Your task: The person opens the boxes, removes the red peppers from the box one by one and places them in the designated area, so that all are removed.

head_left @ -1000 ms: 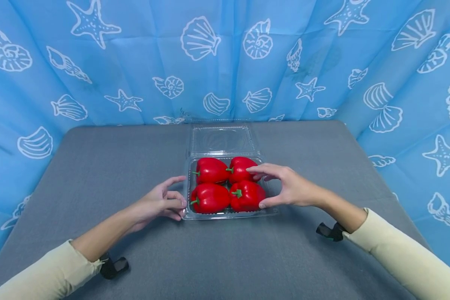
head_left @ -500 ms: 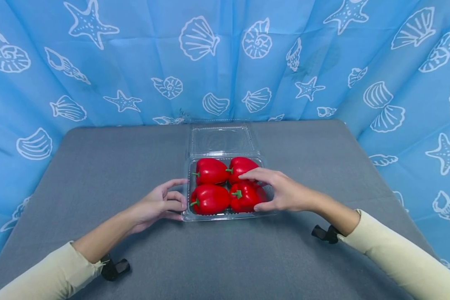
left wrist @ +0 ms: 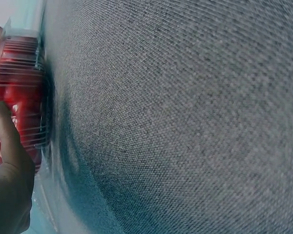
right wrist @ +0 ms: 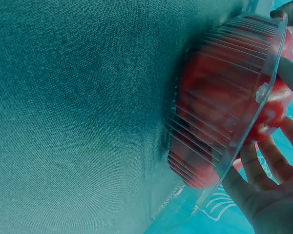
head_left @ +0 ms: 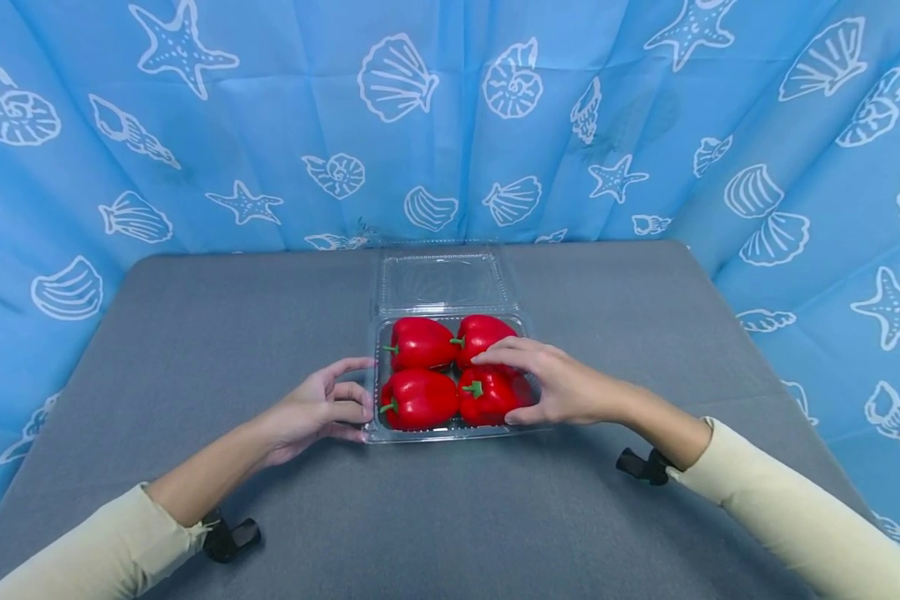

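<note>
The four peppers [head_left: 420, 398] are of a glossy red, with green stems [head_left: 477, 389]. The container [head_left: 450, 435] is colourless and transparent, its walls [right wrist: 210, 87] lined with fine ridges. The table cover [head_left: 450, 517] is grey. At twelve o'clock, the blue curtain [head_left: 461, 117] carries white shells [head_left: 397, 77] and starfish [head_left: 182, 48]. The sleeves [head_left: 105, 542], at eight and four o'clock, are cream.

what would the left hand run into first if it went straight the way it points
The left hand would meet the left rim of the clear container first, immediately ahead, with the near-left red pepper likely just behind; exact contact is hard to judge.
</note>
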Available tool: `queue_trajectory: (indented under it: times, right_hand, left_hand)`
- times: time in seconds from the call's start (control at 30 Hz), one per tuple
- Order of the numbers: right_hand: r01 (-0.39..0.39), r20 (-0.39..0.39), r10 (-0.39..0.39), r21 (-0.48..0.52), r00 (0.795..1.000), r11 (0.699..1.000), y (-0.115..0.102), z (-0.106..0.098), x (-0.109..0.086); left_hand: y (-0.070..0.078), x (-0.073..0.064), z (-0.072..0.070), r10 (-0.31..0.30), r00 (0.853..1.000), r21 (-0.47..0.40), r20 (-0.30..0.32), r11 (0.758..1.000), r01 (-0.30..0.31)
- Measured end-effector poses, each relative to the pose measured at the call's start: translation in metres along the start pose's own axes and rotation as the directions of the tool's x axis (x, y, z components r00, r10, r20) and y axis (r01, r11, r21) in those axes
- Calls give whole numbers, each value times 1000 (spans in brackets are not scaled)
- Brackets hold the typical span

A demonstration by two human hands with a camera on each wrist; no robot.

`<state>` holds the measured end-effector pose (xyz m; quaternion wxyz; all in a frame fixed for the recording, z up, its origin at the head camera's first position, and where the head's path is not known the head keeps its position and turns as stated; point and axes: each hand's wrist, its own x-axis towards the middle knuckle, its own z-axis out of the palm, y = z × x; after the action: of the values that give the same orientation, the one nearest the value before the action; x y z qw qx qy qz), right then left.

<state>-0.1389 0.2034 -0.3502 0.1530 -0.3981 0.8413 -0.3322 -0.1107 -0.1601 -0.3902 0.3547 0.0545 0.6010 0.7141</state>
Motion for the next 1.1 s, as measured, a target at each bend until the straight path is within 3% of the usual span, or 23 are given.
queue_trajectory:
  times: [0.8, 1.1]
  right_hand:
    - [41, -32, -40, 46, 999, 998, 5, 0, -1]
    - [43, -27, -41, 59, 999, 997, 5, 0, -1]
  left_hand:
    - [1, 0, 0, 24, 999, -4, 29, 1000, -24]
    - [1, 0, 0, 3, 1000, 7, -3, 1000, -3]
